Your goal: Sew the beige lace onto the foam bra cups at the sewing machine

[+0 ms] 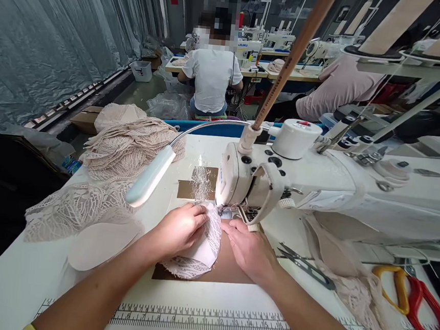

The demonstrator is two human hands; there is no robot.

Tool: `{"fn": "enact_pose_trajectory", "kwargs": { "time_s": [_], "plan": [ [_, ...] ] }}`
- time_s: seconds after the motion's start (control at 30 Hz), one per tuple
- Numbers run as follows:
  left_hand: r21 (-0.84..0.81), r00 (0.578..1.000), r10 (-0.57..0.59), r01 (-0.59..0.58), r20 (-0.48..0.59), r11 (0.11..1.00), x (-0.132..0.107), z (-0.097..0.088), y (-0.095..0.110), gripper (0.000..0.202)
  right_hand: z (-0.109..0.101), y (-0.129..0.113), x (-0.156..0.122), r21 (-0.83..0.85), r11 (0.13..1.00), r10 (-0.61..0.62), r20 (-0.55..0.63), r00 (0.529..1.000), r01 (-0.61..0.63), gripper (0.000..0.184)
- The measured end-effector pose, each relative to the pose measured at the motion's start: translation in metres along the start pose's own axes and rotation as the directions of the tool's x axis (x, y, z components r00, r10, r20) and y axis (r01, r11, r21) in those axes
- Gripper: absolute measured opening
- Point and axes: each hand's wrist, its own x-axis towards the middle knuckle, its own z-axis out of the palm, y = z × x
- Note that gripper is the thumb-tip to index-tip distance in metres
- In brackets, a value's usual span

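A pale lace-and-foam cup piece (pixel 203 248) lies on the white table under the needle of a white sewing machine (pixel 264 182). My left hand (pixel 178 230) rests on its left side, fingers curled and pressing the fabric down. On the right edge, my right hand (pixel 249 249) lies flat with fingers stretched toward the needle area. Both hands touch the piece just in front of the presser foot, which the hands and the machine head partly hide.
Stacks of beige lace pieces (pixel 127 144) and a foam cup (pixel 100 242) lie to the left. A gooseneck lamp (pixel 151 177) hangs over the table. Thread snips (pixel 305 265), more lace (pixel 362 295) and red-yellow scissors (pixel 416 300) sit on the right. Co-workers sit at machines behind.
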Motion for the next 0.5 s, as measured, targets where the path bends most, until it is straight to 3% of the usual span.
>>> {"fn": "enact_pose_trajectory", "kwargs": {
  "time_s": [0.2,0.5],
  "plan": [
    [0.035,0.998,-0.066,0.066,-0.017,0.997,0.0018,0.0025,0.0031,0.031,-0.0029,-0.0041,-0.0001,-0.011,0.999,-0.044,0.027,0.999,0.044,0.031],
    [0.108,0.991,-0.130,0.127,0.018,0.986,0.0029,0.0057,-0.0008,0.052,-0.0032,-0.0087,0.0013,-0.075,0.996,-0.039,0.068,0.997,0.044,0.029]
  ]
}}
